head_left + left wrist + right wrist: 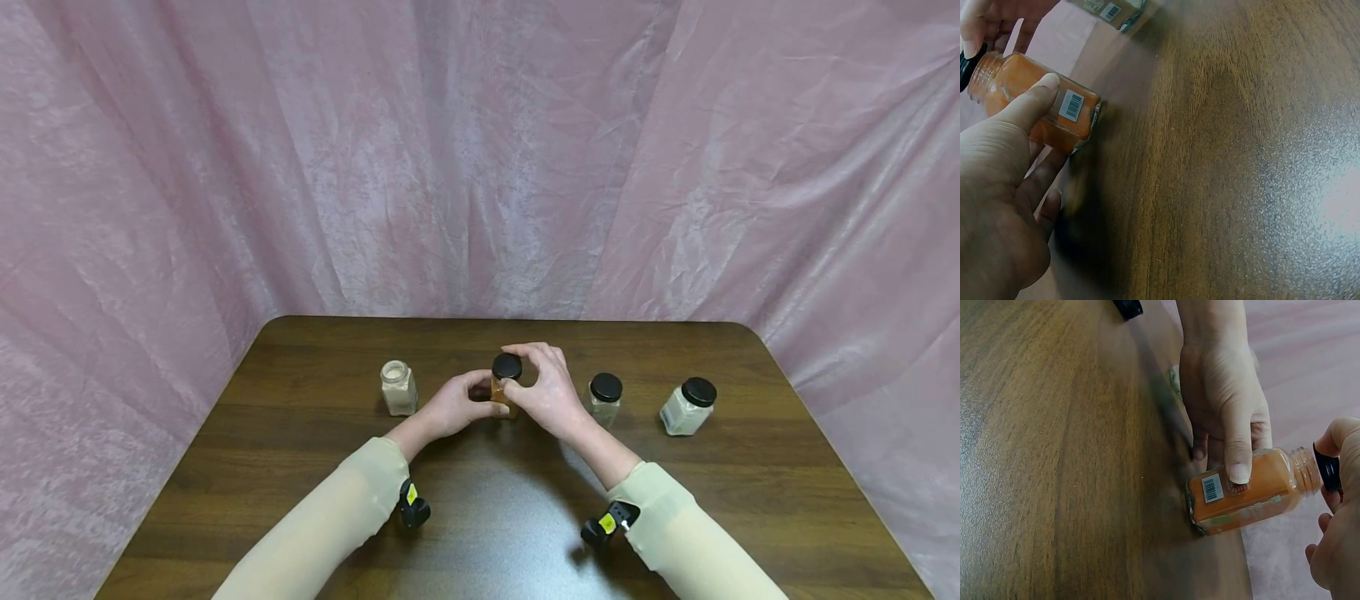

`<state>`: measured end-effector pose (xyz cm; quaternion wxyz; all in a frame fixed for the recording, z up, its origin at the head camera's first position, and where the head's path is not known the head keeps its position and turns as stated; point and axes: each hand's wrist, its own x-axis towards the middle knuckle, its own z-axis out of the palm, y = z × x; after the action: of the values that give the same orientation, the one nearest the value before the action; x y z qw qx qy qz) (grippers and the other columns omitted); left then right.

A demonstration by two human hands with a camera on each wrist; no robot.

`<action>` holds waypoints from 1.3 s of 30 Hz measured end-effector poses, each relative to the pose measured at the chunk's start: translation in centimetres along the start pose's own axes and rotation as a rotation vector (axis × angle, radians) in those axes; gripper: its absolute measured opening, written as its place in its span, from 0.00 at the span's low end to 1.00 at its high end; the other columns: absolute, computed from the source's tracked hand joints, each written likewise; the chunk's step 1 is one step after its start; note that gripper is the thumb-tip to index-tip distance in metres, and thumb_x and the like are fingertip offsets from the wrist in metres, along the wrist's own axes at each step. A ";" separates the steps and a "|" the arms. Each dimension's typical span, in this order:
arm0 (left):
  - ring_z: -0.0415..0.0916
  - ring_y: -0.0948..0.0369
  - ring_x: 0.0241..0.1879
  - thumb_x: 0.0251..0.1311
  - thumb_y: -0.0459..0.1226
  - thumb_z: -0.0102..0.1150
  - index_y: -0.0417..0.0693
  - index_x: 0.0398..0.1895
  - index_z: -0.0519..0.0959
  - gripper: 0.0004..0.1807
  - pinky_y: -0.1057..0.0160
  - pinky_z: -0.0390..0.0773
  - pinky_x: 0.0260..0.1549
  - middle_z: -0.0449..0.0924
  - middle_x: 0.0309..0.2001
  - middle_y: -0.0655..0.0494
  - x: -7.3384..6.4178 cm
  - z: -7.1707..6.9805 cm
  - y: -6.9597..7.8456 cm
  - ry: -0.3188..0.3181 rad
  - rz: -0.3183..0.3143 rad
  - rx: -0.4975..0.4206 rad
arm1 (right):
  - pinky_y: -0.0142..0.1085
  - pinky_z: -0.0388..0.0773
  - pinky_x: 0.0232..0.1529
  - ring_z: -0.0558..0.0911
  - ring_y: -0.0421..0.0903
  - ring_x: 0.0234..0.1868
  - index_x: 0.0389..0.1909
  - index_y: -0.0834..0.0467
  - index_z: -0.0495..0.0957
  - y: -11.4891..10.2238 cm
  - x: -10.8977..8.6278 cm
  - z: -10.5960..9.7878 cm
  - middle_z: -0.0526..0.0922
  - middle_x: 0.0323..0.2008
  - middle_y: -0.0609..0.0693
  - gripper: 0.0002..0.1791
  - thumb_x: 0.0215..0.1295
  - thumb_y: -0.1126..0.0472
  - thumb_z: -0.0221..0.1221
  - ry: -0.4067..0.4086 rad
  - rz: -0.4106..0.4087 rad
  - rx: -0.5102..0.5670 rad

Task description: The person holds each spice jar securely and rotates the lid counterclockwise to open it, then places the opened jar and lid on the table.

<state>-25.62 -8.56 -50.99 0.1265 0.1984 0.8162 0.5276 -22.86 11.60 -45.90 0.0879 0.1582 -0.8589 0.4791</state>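
Note:
A glass jar of orange powder (1263, 490) stands upright at the middle of the table, a barcode label on its side. My left hand (453, 407) grips its body, thumb on one face and fingers round the other side. With thumb and fingers my right hand (551, 393) pinches the black lid (507, 365) at the top. In the right wrist view the jar's threaded neck (1305, 471) shows bare, with the lid right at its mouth. Part of the jar is hidden behind the fingers.
Left of my hands stands a lidless jar of pale powder (399, 393). To the right are a black-lidded jar (604, 407), partly behind my right wrist, and another black-lidded jar (684, 414) farther right. A pink curtain (480, 167) hangs behind the wooden table (300, 450).

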 end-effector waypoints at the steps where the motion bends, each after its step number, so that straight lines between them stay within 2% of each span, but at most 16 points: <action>1: 0.79 0.59 0.56 0.59 0.45 0.75 0.52 0.62 0.79 0.28 0.52 0.75 0.58 0.84 0.53 0.57 0.0 0.0 0.0 0.000 0.001 0.001 | 0.50 0.65 0.62 0.66 0.49 0.62 0.60 0.53 0.81 -0.1 0.0 0.0 0.77 0.55 0.47 0.27 0.57 0.59 0.69 -0.001 0.000 -0.001; 10: 0.79 0.59 0.56 0.59 0.43 0.75 0.53 0.61 0.79 0.27 0.51 0.74 0.59 0.84 0.53 0.57 0.0 0.0 0.0 -0.001 -0.004 0.007 | 0.51 0.63 0.63 0.65 0.48 0.63 0.60 0.51 0.81 -0.6 0.0 -0.5 0.76 0.56 0.45 0.26 0.58 0.60 0.68 -0.003 -0.005 0.013; 18: 0.79 0.58 0.56 0.60 0.42 0.75 0.53 0.61 0.79 0.26 0.51 0.74 0.59 0.84 0.53 0.57 0.1 -0.1 0.0 -0.004 -0.009 0.003 | 0.52 0.63 0.63 0.64 0.48 0.63 0.61 0.53 0.80 -1.3 -0.1 -0.9 0.76 0.57 0.45 0.27 0.59 0.61 0.68 -0.002 -0.036 0.042; 23: 0.79 0.58 0.57 0.60 0.42 0.75 0.53 0.61 0.79 0.26 0.51 0.74 0.59 0.84 0.53 0.57 0.1 0.0 -0.1 -0.001 0.000 0.009 | 0.52 0.63 0.63 0.65 0.48 0.63 0.61 0.51 0.80 -1.7 -0.2 -1.2 0.76 0.57 0.44 0.27 0.58 0.61 0.69 0.006 -0.056 0.050; 28: 0.79 0.59 0.57 0.60 0.44 0.75 0.54 0.62 0.79 0.27 0.51 0.74 0.59 0.84 0.54 0.57 0.1 0.0 0.0 -0.002 -0.006 0.003 | 0.52 0.63 0.64 0.65 0.46 0.64 0.60 0.45 0.80 -2.1 -0.6 -1.8 0.76 0.57 0.43 0.27 0.58 0.61 0.69 0.021 -0.063 0.040; 39: 0.80 0.59 0.54 0.60 0.45 0.75 0.53 0.61 0.80 0.26 0.51 0.76 0.57 0.84 0.52 0.57 0.0 0.1 0.0 -0.009 -0.004 -0.004 | 0.52 0.63 0.61 0.66 0.46 0.62 0.60 0.46 0.79 -2.5 -1.8 -3.0 0.76 0.57 0.42 0.27 0.59 0.60 0.70 0.033 -0.091 0.034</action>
<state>-25.59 -8.51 -51.02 0.1317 0.1991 0.8148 0.5283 -20.26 13.30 -42.89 0.1208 0.1907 -0.8410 0.4917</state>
